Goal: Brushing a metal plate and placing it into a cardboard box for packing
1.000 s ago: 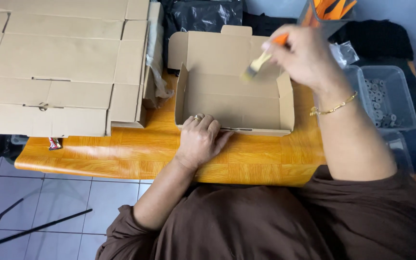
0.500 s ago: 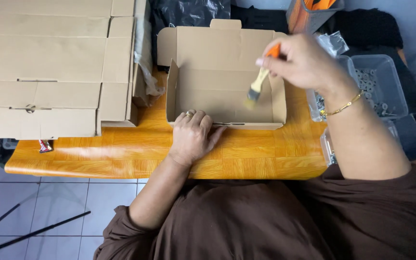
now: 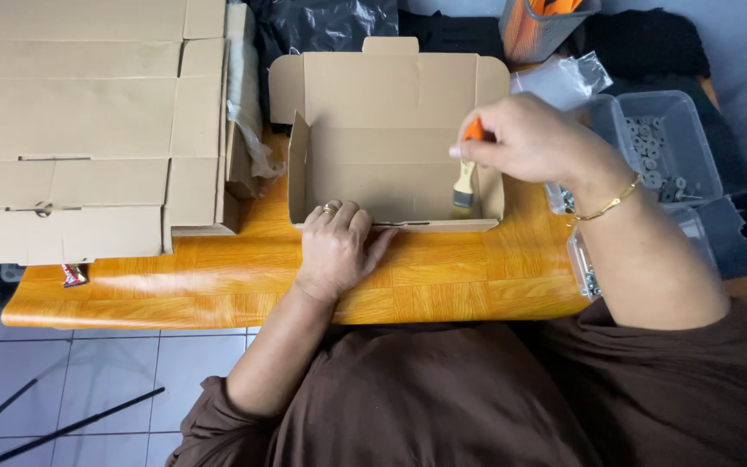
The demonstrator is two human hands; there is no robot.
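While the open cardboard box [image 3: 391,173] stands on the orange wood-grain surface [image 3: 443,277], both hands are at it. The left hand [image 3: 337,249] lies flat and open, palm down, just in front of the box, its fingertips touching the box's low front wall; it grips nothing, and a ring shows on one finger. The right hand [image 3: 533,143] is closed around the orange handle of a small paintbrush [image 3: 465,177], held over the right end of the box with the bristles pointing down inside it, close to the right side wall. Whether the bristles touch the box floor cannot be told. A gold bracelet sits on the right wrist. The box lid flap stands open at the back.

Left of the box lies a stack of flattened cardboard blanks [image 3: 88,130]. Right of the box, partly behind the right forearm, is a clear plastic tub [image 3: 663,147] holding small metal hardware. Behind the box, to its right, stands a mesh holder [image 3: 538,26] with orange items in it.
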